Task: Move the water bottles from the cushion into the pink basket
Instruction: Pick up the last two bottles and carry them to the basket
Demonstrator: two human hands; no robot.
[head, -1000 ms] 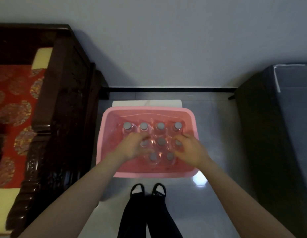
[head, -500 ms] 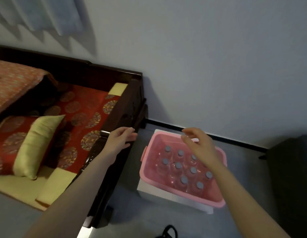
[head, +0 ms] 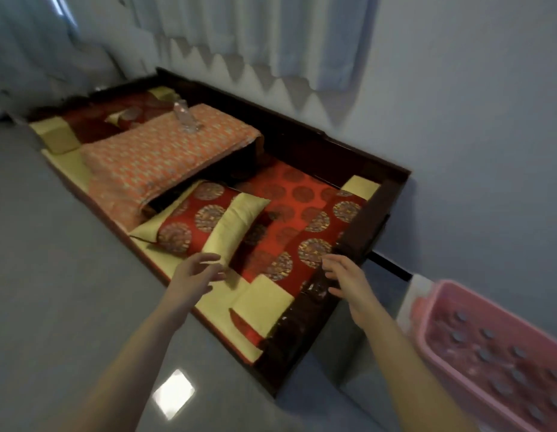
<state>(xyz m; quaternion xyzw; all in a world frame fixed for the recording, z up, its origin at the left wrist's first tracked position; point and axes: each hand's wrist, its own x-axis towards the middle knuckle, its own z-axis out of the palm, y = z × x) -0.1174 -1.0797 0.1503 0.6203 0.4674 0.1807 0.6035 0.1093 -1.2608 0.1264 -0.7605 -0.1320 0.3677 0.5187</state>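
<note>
Pink basket [head: 427,322], right of the right hand [head: 346,279], holds many capped bottles [head: 486,353]; at least one water bottle [head: 185,118] left on the orange cushion [head: 165,154], well beyond the left hand [head: 196,275]; both hands empty, fingers loosely spread.

pink basket [head: 489,304] cut off at right edge, bottle caps [head: 486,353] inside blurred, far bottle [head: 185,118] smeared

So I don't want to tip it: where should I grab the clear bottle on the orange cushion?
Take the bottle round the middle of its body, fingers coming from the near side. It seems to stand upright on the orange cushion, cap up, though it is blurred.
</note>
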